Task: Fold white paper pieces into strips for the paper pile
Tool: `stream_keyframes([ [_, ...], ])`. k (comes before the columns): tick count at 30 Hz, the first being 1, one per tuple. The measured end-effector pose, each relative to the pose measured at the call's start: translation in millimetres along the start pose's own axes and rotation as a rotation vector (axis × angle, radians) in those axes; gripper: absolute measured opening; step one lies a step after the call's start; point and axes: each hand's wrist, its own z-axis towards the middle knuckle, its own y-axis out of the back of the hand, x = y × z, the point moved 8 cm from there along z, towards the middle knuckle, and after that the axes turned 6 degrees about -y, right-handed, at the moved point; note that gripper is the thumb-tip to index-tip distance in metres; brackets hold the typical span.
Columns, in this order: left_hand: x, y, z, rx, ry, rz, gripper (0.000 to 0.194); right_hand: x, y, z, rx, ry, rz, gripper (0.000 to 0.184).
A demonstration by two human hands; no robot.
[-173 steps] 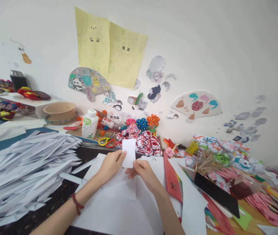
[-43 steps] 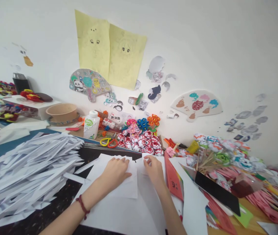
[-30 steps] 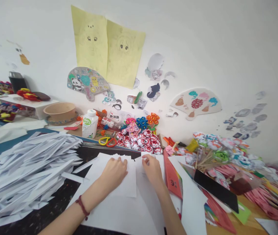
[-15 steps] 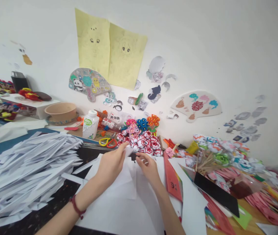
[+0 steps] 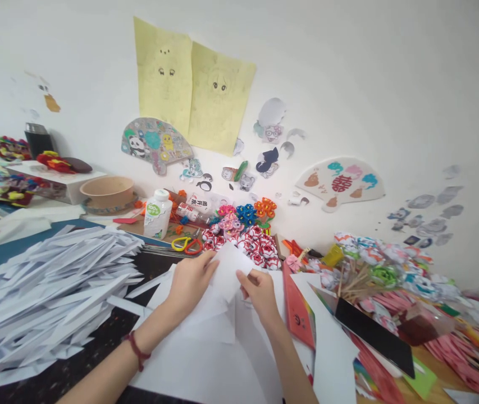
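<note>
Both my hands hold one small white sheet of paper [image 5: 228, 269], lifted a little above the larger white sheets [image 5: 205, 359] spread on the table. My left hand [image 5: 191, 283], with a red cord on its wrist, pinches the sheet's left edge. My right hand [image 5: 260, 292] pinches its right edge with thumb and fingers. A cluster of red-and-white paper flowers [image 5: 250, 244] lies just beyond the sheet.
A big heap of folded white paper strips [image 5: 49, 280] fills the left. Behind are scissors with yellow and red handles [image 5: 184, 244], a white bottle [image 5: 156, 213] and a tan bowl [image 5: 106, 192]. A black phone [image 5: 374, 334] and paper flowers on sticks [image 5: 374, 266] lie to the right.
Earlier both hands pressed flat on paper on the table. They have since picked up the small white sheet and raised it, its top corner now standing up between the hands.
</note>
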Motion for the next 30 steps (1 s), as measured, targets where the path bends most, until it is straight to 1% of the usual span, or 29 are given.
stream_keyframes([
  [1, -6, 1.0, -3, -0.036, -0.069, 0.112, 0.026, -4, -3, 0, 0.014, -0.017, -0.025, 0.041],
  [2, -15, 0.0, -6, -0.058, -0.178, 0.188, 0.028, -8, -6, 0, 0.032, -0.037, -0.034, 0.041],
  [3, -26, -3.1, -9, -0.059, -0.303, 0.237, 0.031, -11, -9, 0, 0.048, -0.052, -0.024, 0.041],
  [5, -42, -10.8, -17, -0.033, -0.489, 0.305, 0.035, -13, -13, 1, 0.076, -0.059, 0.029, 0.042],
  [6, -46, -14.4, -19, -0.013, -0.543, 0.327, 0.036, -12, -13, 1, 0.086, -0.05, 0.061, 0.042],
  [8, -50, -20.3, -21, 0.021, -0.579, 0.361, 0.039, -9, -13, 1, 0.111, -0.028, 0.115, 0.042],
  [10, -50, -24.9, -20, 0.05, -0.571, 0.373, 0.041, -4, -13, 0, 0.153, -0.011, 0.154, 0.04],
  [14, -49, -29.7, -18, 0.099, -0.508, 0.344, 0.043, 4, -16, -3, 0.256, 0.001, 0.209, 0.037],
  [16, -51, -28.1, -17, 0.109, -0.487, 0.294, 0.041, 4, -15, -3, 0.236, 0.001, 0.207, 0.036],
  [18, -53, -24.1, -15, 0.108, -0.457, 0.202, 0.036, 3, -11, -1, 0.176, 0.004, 0.175, 0.037],
  [19, -52, -21.3, -13, 0.101, -0.425, 0.137, 0.033, 2, -8, 0, 0.148, 0.004, 0.154, 0.038],
  [21, -43, -15.9, -8, 0.074, -0.314, -0.028, 0.03, 2, -5, 1, 0.122, 0.003, 0.118, 0.038],
  [24, -22, -14.3, -1, 0.039, -0.113, -0.27, 0.029, 6, -4, -1, 0.145, 0.013, 0.083, 0.037],
  [26, -13, -20.0, 0, 0.077, -0.032, -0.38, 0.032, 11, -6, -4, 0.183, 0.032, 0.076, 0.037],
  [28, -12, -27.1, 0, 0.145, 0.001, -0.446, 0.031, 15, -9, -6, 0.217, 0.046, 0.083, 0.038],
  [30, -13, -31.2, -1, 0.189, 0.016, -0.461, 0.027, 15, -11, -8, 0.239, 0.05, 0.097, 0.037],
])
